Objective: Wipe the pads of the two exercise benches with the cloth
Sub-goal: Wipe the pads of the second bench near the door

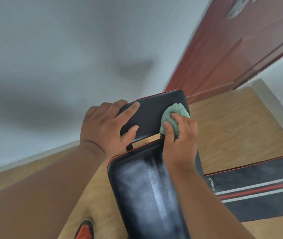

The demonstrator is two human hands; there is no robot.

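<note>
**Inspection: upper pad of the near bench, cloth in contact**

My right hand (180, 135) grips the green cloth (174, 116), bunched into a wad between my thumb and curled fingers. The cloth is pressed against the right side of the small upper pad (154, 114), near its lower right corner. Part of the wad stands out above my fingers and reaches the pad's right edge.

My left hand (108, 125) is clamped on the left edge of the same pad. The thumb and forefinger lie flat on the black face, and the other fingers wrap round behind the edge, where I cannot see their tips. The two hands are apart, with a strip of bare black pad between them.

The upper pad is black with a thin red trim along its top edge. A narrow gap separates it from the long pad (147, 190) below, and light wood floor shows through that gap. The long pad is black with red piping at its upper left corner; its surface shows a pale glossy sheen and lengthwise streaks. My right wrist crosses its upper right corner.

The second bench (258, 187) lies to the right, just beside the first. It is dark with white and red stripes and small white lettering at its near end.

Surroundings: wood floor (232, 126), white wall (68, 49), red-brown door (232, 49). An orange and black shoe (84, 229) shows at the bottom edge.
</note>
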